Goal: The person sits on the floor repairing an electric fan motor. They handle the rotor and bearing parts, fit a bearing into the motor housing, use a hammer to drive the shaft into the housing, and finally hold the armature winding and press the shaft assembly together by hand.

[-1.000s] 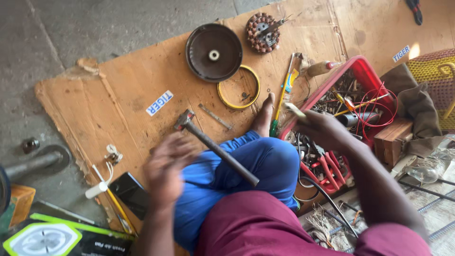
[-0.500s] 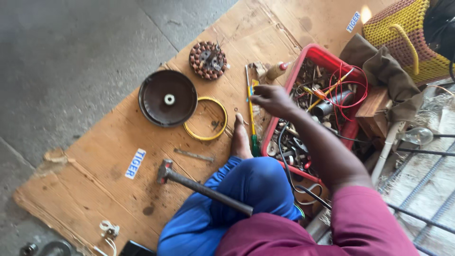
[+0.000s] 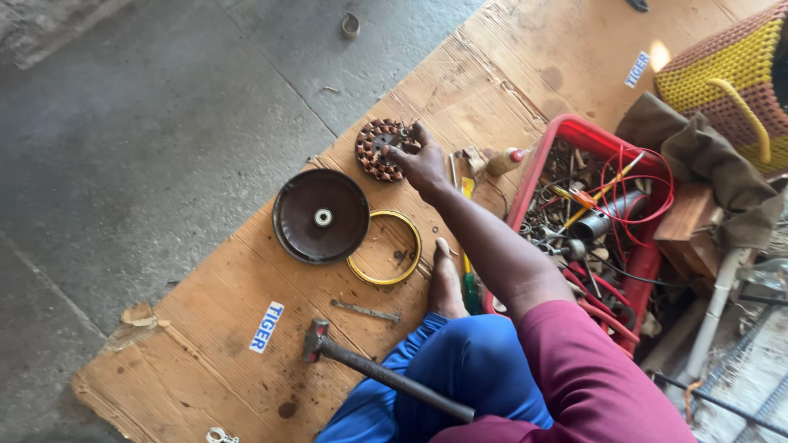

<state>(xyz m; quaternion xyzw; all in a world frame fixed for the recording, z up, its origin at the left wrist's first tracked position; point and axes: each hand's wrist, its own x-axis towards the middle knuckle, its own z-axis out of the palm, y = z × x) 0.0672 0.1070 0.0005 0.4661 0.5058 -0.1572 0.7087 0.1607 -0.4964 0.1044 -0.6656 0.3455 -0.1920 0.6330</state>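
While the right hand [image 3: 420, 164] stretches out, its grip closes on the edge of the copper-wound stator [image 3: 379, 148] at the far side of the cardboard sheet [image 3: 205, 344]. Near it: dark round cover [image 3: 320, 216], yellow ring [image 3: 383, 248], hammer [image 3: 373, 369], a screwdriver [image 3: 469, 283] beside the bare foot [image 3: 446, 283]. Red crate [image 3: 566, 135] of wires and parts sits right of the arm. Left hand out of frame. Half a second earlier the hand was over the screwdriver, not the stator.
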